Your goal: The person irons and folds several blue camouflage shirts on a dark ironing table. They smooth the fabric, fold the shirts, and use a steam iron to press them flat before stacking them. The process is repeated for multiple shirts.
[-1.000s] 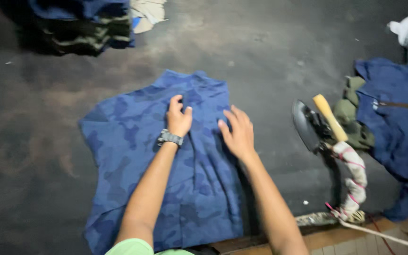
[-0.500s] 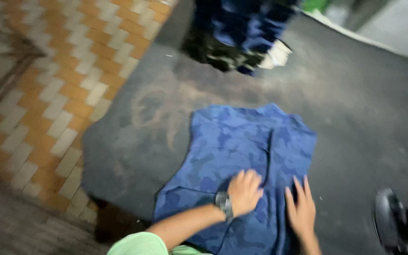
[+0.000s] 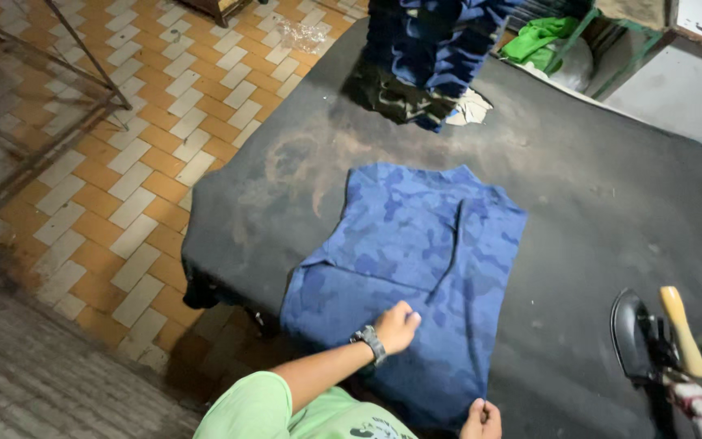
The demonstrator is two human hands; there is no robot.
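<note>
A blue camouflage shirt lies flat and partly folded on a dark padded table. My left hand, with a watch on the wrist, rests on the shirt's near part with its fingers curled into the fabric. At the bottom of the view, my right hand grips the shirt's near right corner at the hem. Only part of that hand shows.
An iron with a wooden handle stands at the table's right edge, its cord wrapped in cloth. A pile of blue and camouflage clothes sits at the far end, green cloth behind it. Tiled floor lies to the left.
The view has swung left and tilted. Both hands have slid from the shirt's middle down to its near edge, the right hand now at the hem corner.
</note>
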